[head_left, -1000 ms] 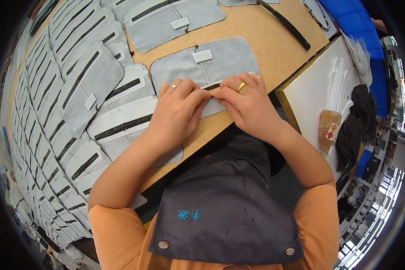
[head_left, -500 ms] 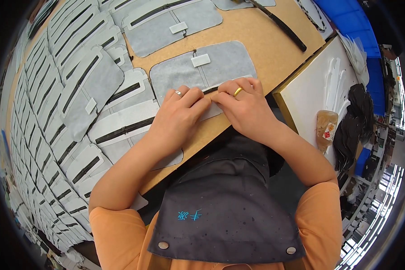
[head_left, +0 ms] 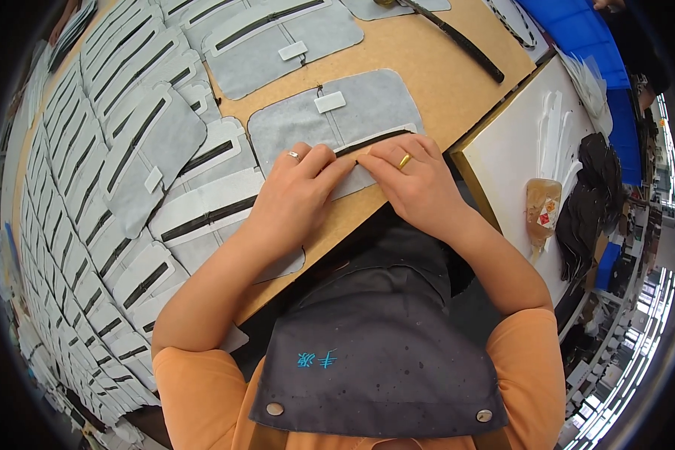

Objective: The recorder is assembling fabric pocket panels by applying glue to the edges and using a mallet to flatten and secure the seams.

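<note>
Left hand (head_left: 296,191) and right hand (head_left: 412,184) lie flat, fingertips apparently touching.

Tan wooden worktop (head_left: 435,75), corner near the body. Directly on it: grey fabric panel (head_left: 330,124) with a black zipper strip (head_left: 375,140), another grey panel (head_left: 277,41) behind, overlapping rows of zippered pieces (head_left: 90,165) leftward, long black strip (head_left: 457,37) far right.

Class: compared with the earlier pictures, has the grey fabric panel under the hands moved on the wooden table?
No. The grey fabric panel lies at the same spot against the wooden table's near edge.
</note>
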Available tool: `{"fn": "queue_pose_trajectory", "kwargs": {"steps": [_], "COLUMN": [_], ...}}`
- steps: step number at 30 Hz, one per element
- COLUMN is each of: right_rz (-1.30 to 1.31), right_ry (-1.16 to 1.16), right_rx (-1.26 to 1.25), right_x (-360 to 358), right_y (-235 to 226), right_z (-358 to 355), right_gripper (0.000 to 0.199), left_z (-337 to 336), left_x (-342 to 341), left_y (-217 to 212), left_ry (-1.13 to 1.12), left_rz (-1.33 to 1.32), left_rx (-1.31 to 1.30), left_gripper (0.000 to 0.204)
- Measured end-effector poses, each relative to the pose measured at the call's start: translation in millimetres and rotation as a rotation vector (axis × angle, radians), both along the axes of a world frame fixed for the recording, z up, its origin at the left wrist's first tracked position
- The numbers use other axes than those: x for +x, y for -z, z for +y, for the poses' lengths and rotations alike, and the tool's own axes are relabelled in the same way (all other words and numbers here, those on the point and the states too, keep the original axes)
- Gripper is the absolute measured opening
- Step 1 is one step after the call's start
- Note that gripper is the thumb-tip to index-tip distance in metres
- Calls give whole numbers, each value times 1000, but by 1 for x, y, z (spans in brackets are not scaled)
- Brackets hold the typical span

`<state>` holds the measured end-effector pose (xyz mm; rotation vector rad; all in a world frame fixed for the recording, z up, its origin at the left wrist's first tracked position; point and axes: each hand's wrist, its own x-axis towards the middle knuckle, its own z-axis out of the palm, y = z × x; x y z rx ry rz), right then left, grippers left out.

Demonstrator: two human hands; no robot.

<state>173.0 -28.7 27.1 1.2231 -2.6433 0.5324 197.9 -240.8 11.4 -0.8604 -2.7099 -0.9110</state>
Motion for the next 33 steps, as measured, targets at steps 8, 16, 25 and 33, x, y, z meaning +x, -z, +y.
{"fn": "queue_pose_trajectory", "kwargs": {"steps": [8, 16, 25, 33], "right_rz": [142, -238, -104, -26], "right_ry": [107, 75, 38, 5], "right_rx": [174, -237, -107, -7], "right_x": [-6, 12, 14, 12], "right_y": [-14, 9, 3, -2], "right_z": [33, -21, -30, -32], "right_gripper": [26, 34, 22, 25], "left_z": [1, 4, -20, -43], "left_x": [4, 4, 20, 46], "left_y": [-1, -2, -10, -6], "left_ry": [-31, -140, -88, -208], "left_rz": [-14, -73, -64, 35], "left_rx": [-3, 48, -152, -120], "left_gripper": [42, 23, 26, 27]}}
